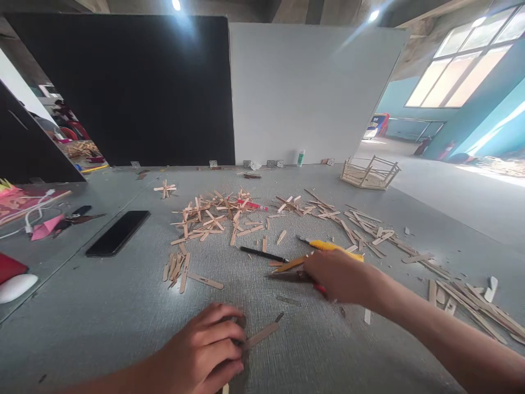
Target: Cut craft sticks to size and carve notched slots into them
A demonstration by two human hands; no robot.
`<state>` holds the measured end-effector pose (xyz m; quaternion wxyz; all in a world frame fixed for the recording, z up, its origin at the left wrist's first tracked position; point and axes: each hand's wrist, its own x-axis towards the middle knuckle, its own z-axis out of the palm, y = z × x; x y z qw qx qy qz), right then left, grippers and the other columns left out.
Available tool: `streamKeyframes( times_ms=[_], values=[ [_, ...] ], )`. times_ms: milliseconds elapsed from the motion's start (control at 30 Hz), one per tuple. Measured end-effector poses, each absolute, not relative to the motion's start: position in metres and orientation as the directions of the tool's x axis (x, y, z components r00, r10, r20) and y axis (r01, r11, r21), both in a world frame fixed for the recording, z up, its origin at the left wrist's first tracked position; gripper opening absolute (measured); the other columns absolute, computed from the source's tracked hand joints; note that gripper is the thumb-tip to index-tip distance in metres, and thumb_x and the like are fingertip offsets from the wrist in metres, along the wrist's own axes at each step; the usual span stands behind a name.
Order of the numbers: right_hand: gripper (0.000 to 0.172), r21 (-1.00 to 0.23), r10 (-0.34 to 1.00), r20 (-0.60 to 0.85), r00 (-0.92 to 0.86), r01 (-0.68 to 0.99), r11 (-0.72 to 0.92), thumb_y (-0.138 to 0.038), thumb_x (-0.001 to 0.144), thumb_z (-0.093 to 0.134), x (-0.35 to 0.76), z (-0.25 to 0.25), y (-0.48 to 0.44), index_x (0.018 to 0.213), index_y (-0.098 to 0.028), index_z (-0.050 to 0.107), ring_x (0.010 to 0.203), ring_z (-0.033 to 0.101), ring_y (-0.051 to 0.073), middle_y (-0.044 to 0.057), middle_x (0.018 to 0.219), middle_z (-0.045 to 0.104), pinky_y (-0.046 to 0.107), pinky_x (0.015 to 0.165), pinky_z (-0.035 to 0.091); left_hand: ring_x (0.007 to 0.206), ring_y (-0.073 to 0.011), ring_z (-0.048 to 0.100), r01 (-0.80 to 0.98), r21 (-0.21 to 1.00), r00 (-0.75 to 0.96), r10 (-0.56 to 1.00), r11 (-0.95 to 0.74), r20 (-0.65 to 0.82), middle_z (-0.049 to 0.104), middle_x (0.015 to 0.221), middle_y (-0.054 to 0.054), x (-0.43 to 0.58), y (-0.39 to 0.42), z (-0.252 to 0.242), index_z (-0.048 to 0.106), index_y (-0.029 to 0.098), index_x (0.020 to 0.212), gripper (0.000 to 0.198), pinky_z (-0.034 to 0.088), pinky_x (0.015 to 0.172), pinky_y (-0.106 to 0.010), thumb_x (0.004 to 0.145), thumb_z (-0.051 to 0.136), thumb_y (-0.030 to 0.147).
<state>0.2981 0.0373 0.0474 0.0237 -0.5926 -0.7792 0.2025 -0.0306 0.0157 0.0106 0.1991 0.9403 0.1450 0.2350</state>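
Note:
My left hand (217, 347) rests at the front of the grey table, its fingers curled on a flat wooden stick (262, 335). Out over the middle, my right hand (330, 273) is closed round a pencil (292, 264), whose tip points left. Beneath that hand lie scissors (290, 277) with dark blades and a red handle; whether the fingers hold them too is unclear. A yellow cutter (336, 246) lies just behind the hand, and a black pen (263, 254) is to its left.
Several wooden stick pieces (205, 213) are scattered behind the hands, with more sticks (476, 306) at right. A black phone (118, 233) lies at left. A stick frame (370, 173) and a glue bottle (301, 158) stand at the back.

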Motion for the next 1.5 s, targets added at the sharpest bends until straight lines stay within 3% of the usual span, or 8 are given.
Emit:
streamKeyframes(
  times_ms=[100,200,500,700,967,1133,1267,1500],
  values=[
    [0.006,-0.093,0.973,-0.202,-0.112,0.991,0.095,-0.017,0.091,0.072,0.318,0.052,0.057,0.085,-0.016,0.071,0.079,0.070,0.022,0.007,0.086,0.072,0.037,0.073,0.057,0.121,-0.0208,0.064,0.171,0.446,0.828,0.373,-0.879,0.418,0.076,0.103,-0.005,-0.030,0.017,0.007,0.069,0.017,0.093,0.009,0.058,0.099,-0.030,0.098,0.066,0.010],
    [0.029,0.062,0.988,-0.157,-0.014,0.998,0.024,-0.036,0.100,0.066,0.324,0.057,0.071,0.121,-0.016,0.065,0.096,0.070,0.020,0.008,0.117,0.069,0.040,0.082,0.060,0.122,-0.0204,0.063,0.188,0.449,0.834,0.383,-0.874,0.396,0.075,0.105,-0.005,-0.029,0.018,0.005,0.069,0.017,0.093,0.010,0.057,0.101,-0.031,0.096,0.067,0.008],
    [0.025,0.054,0.911,0.032,-0.410,0.911,0.408,0.004,0.094,0.050,0.262,0.027,0.072,0.094,-0.014,0.068,0.094,0.062,0.020,0.011,0.108,0.066,0.030,0.077,0.042,0.126,-0.0218,0.061,0.202,0.406,0.818,0.382,-0.891,0.429,0.075,0.109,-0.005,-0.031,0.019,0.002,0.072,0.017,0.098,0.017,0.057,0.102,-0.032,0.100,0.059,0.006],
    [0.014,-0.086,0.915,0.118,-0.386,0.914,0.397,-0.004,0.090,0.054,0.268,0.030,0.069,0.095,-0.014,0.061,0.065,0.053,0.015,0.008,0.084,0.064,0.030,0.059,0.028,0.120,-0.0240,0.066,0.286,0.214,0.807,0.355,-0.934,0.471,0.077,0.112,-0.008,-0.029,0.017,0.011,0.073,0.015,0.119,0.025,0.058,0.102,-0.038,0.104,0.054,0.011],
    [0.011,-0.594,0.883,0.037,-0.467,0.700,0.396,-0.018,0.092,0.050,0.246,0.050,0.036,0.087,-0.020,0.059,0.059,0.051,0.010,-0.003,0.070,0.061,0.021,0.053,0.038,0.112,-0.0219,0.071,0.243,0.011,0.869,0.223,-0.970,0.442,0.078,0.118,-0.009,-0.032,0.001,0.003,0.072,0.013,0.119,0.028,0.053,0.106,-0.036,0.107,0.047,0.017],
    [0.021,-0.878,0.836,-0.255,-0.486,0.479,0.011,-0.033,0.089,0.066,0.225,0.031,0.007,0.076,-0.020,0.055,0.053,0.057,0.010,-0.004,0.060,0.060,0.020,0.048,0.042,0.109,-0.0220,0.073,0.291,-0.047,0.832,0.229,-0.955,0.506,0.079,0.117,-0.008,-0.028,-0.007,-0.008,0.073,0.012,0.117,0.032,0.051,0.106,-0.034,0.109,0.045,0.023],
    [0.029,-0.899,0.829,-0.381,-0.409,0.375,-0.228,-0.039,0.089,0.067,0.217,0.017,0.003,0.073,-0.022,0.050,0.044,0.054,0.009,-0.005,0.056,0.059,0.019,0.043,0.040,0.105,-0.0207,0.074,0.326,-0.088,0.817,0.233,-0.941,0.528,0.080,0.114,-0.006,-0.024,-0.008,-0.012,0.074,0.012,0.112,0.035,0.053,0.101,-0.034,0.111,0.042,0.026],
    [0.040,-0.850,0.897,-0.196,-0.396,0.525,0.046,-0.031,0.095,0.058,0.213,0.011,0.003,0.062,-0.024,0.037,0.036,0.037,0.006,-0.008,0.041,0.042,0.019,0.038,0.027,0.105,-0.0221,0.075,0.298,-0.217,0.859,0.162,-0.930,0.486,0.081,0.111,-0.009,-0.027,-0.009,-0.003,0.076,0.011,0.109,0.033,0.058,0.095,-0.035,0.110,0.045,0.022]
  ],
)
